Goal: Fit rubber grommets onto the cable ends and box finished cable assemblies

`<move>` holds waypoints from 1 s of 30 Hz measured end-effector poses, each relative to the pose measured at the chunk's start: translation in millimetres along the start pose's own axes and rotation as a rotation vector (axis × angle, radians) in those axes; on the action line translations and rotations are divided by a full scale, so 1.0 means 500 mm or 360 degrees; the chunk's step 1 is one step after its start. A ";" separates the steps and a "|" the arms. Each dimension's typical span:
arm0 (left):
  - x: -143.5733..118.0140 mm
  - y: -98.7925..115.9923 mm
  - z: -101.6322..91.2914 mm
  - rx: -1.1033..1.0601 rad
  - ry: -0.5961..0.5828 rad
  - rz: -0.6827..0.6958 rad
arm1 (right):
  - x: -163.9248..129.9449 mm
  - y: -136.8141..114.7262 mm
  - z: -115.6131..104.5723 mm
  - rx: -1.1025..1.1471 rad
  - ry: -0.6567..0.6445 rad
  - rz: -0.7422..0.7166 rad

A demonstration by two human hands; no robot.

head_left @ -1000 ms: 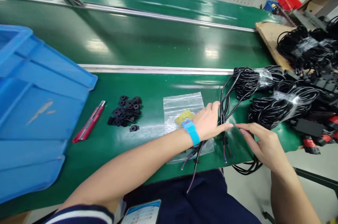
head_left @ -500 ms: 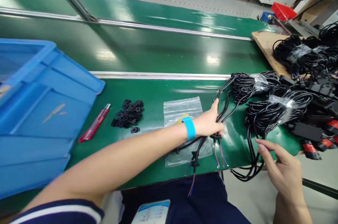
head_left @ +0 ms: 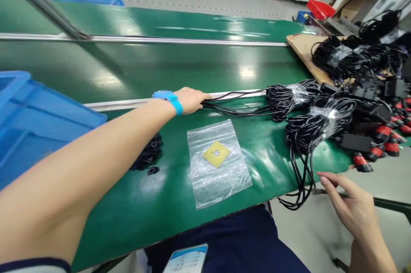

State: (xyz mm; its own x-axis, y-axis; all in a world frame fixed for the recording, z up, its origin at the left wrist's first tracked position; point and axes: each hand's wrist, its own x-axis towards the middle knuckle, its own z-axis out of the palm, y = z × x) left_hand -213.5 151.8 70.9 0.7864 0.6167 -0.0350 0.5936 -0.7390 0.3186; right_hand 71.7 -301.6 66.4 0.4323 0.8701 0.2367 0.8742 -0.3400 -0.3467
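My left hand [head_left: 191, 99] is stretched way out over the desk [head_left: 160, 204], fingers clamped on a few black cables [head_left: 237, 110] so they run taut back to their coil [head_left: 289, 95] on the right, probably to keep the ends apart from the tangle. My right hand [head_left: 351, 206] hangs off the desk edge, fingers loose and apart, just beside the dangling loops [head_left: 300, 187]. The bag [head_left: 215, 162] with the yellow pad [head_left: 216, 153] lies flat between them.

Bare belt [head_left: 154, 67] behind; cable bundles [head_left: 321, 123] block rt, crate [head_left: 35, 123] left.
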 end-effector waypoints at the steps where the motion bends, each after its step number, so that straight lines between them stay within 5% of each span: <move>1: -0.009 0.005 0.012 0.0021 -0.0003 0.0031 | -0.017 0.016 -0.002 0.0006 -0.0108 0.0035; 4: -0.056 0.052 0.034 -0.0050 0.0109 0.0180 | -0.075 0.047 0.024 0.0040 -0.0265 0.0334; 7: -0.137 0.143 0.056 -0.0525 0.0253 0.0370 | -0.123 0.042 0.103 0.0322 -0.0003 0.0740; 9: -0.203 0.216 0.089 -0.0920 0.0045 0.0454 | -0.142 0.024 0.168 0.0723 0.0223 0.0984; 12: -0.293 0.317 0.165 -0.1502 -0.0577 0.0412 | -0.158 -0.017 0.231 0.1143 0.0241 0.1129; 16: -0.356 0.419 0.265 -0.1860 -0.0915 0.0218 | -0.174 -0.095 0.203 0.1388 -0.0015 0.1078; 20: -0.375 0.490 0.320 -0.2080 -0.0746 0.0232 | -0.172 -0.186 0.136 0.2017 -0.0230 0.1027; 22: -0.379 0.503 0.326 -0.2229 -0.0587 0.0216 | -0.157 -0.214 0.115 0.2150 -0.0403 0.0894; 25: -0.376 0.478 0.295 -0.2348 -0.0560 -0.0006 | -0.119 -0.219 0.095 0.1870 -0.0585 0.0524; 28: -0.371 0.400 0.217 -0.2303 -0.0743 -0.0073 | -0.075 -0.201 0.076 0.1222 -0.0625 0.0092; 30: -0.375 0.334 0.162 -0.2193 -0.0930 -0.0045 | -0.052 -0.194 0.070 0.0821 -0.0381 -0.0211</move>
State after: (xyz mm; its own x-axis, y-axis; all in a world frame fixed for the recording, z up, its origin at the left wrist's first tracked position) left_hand -248.0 -109.4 54.2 0.9307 0.1874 -0.3142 0.2488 0.3052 0.9192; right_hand -32.0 -278.9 61.8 0.2120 0.9702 0.1176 0.6706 -0.0569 -0.7396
